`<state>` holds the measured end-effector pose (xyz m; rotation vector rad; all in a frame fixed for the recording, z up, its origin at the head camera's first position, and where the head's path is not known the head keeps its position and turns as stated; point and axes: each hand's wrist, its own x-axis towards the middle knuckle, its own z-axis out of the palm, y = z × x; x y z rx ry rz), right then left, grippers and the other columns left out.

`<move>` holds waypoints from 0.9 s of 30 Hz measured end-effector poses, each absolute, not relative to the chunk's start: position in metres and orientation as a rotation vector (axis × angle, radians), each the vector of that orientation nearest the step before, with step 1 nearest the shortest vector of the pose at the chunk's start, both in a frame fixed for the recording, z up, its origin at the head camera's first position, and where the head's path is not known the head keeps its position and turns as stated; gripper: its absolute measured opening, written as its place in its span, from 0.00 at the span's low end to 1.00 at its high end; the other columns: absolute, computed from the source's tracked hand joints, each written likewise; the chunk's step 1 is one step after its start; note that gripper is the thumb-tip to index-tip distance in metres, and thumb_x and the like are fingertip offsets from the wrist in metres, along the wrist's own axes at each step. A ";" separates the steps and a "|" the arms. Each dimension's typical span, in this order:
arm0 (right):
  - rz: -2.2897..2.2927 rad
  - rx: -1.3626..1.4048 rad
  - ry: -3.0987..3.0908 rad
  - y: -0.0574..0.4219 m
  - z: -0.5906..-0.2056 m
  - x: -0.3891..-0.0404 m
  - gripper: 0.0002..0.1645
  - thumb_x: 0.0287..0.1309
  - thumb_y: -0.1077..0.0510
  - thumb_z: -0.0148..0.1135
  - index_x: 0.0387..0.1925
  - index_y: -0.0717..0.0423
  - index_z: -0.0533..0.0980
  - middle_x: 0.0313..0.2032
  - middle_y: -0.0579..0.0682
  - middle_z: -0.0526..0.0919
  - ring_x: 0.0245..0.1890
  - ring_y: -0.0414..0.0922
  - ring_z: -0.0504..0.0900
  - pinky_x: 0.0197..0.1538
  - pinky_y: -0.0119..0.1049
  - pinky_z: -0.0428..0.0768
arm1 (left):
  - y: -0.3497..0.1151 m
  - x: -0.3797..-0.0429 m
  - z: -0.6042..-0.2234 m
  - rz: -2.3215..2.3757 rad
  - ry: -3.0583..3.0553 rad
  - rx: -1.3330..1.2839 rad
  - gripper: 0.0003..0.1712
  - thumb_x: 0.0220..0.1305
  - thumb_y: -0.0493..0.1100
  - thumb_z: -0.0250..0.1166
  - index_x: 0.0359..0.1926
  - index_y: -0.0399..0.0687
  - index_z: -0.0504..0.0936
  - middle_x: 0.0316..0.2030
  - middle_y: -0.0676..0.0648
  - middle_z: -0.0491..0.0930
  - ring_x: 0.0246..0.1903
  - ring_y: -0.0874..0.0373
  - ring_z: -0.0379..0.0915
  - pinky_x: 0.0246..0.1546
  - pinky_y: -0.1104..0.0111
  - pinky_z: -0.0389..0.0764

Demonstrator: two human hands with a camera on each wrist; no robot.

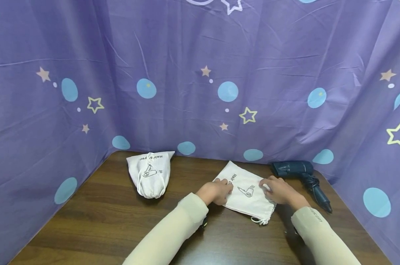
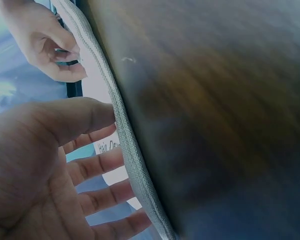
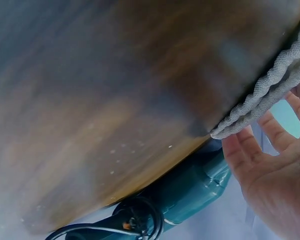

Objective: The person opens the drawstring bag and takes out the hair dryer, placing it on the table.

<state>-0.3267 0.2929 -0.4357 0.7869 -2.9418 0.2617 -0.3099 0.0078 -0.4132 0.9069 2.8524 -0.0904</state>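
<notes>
A white cloth drawstring bag (image 1: 243, 206) lies flat on the wooden table, printed with a hair dryer picture and lettering. Its gathered mouth and cord loop point toward the lower right. On the bag's left side rests my left hand (image 1: 218, 191); the left wrist view shows its fingers (image 2: 102, 166) spread and fairly straight against the cloth. My right hand (image 1: 276, 189) touches the right side near the gathered mouth. In the right wrist view its extended fingers (image 3: 250, 142) meet the ruffled bag edge (image 3: 260, 97). What the bag contains is hidden.
A second white drawstring bag (image 1: 153, 175), full and cinched, sits at the back left. At the back right lies a dark teal hair dryer (image 1: 294, 168) with its cord wrapped round the handle. Purple curtains (image 1: 193, 73) stand behind and beside the table (image 1: 103, 221).
</notes>
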 end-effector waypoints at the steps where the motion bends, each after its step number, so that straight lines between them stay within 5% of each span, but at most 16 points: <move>1: 0.269 0.789 -2.937 0.294 -0.436 -0.327 0.16 0.62 0.62 0.66 0.51 0.51 0.80 0.46 0.57 0.80 0.40 0.55 0.76 0.44 0.57 0.77 | 0.009 -0.310 -0.413 -0.092 2.852 0.904 0.15 0.62 0.44 0.68 0.49 0.57 0.77 0.50 0.53 0.74 0.49 0.56 0.70 0.49 0.67 0.76; 27: 0.313 0.662 -3.006 0.325 -0.430 -0.325 0.17 0.61 0.62 0.64 0.52 0.52 0.80 0.43 0.59 0.79 0.38 0.57 0.78 0.43 0.58 0.77 | 0.045 -0.317 -0.415 -0.083 2.882 0.859 0.15 0.62 0.46 0.68 0.49 0.59 0.76 0.52 0.53 0.74 0.49 0.57 0.69 0.46 0.66 0.77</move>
